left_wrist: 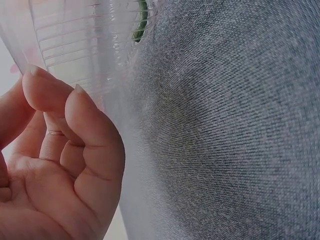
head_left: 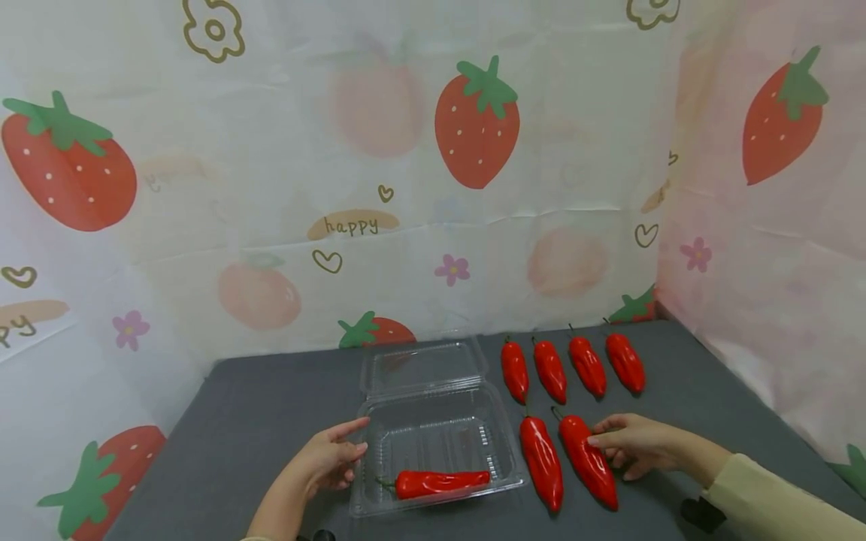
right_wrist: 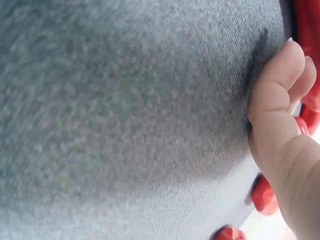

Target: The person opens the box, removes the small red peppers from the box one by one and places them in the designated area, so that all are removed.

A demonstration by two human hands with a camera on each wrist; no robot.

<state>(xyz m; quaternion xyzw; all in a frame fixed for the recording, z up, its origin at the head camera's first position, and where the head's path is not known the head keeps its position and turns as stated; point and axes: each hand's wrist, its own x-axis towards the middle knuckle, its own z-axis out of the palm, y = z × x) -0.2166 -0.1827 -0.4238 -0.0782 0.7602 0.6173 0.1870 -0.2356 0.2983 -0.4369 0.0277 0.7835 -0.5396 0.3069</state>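
A clear plastic clamshell box (head_left: 440, 439) lies with its lid (head_left: 426, 368) folded back. One red pepper (head_left: 443, 484) rests along the near side inside it. My left hand (head_left: 325, 460) pinches the box's left rim; the left wrist view shows the fingertips at the clear ribbed wall, with a green stem inside. On the right, my right hand (head_left: 636, 445) reaches a glossy red pepper (head_left: 585, 460), thumb and fingertips at its right side, not visibly wrapped round it. Another red pepper (head_left: 543, 466) lies between that one and the box.
Several more red peppers (head_left: 587, 367) lie in a row at the back right of the dark grey tabletop (head_left: 271, 406). Strawberry-print cloth (head_left: 379, 285) hangs behind and at the sides. A small black object (head_left: 702, 515) is by the right sleeve.
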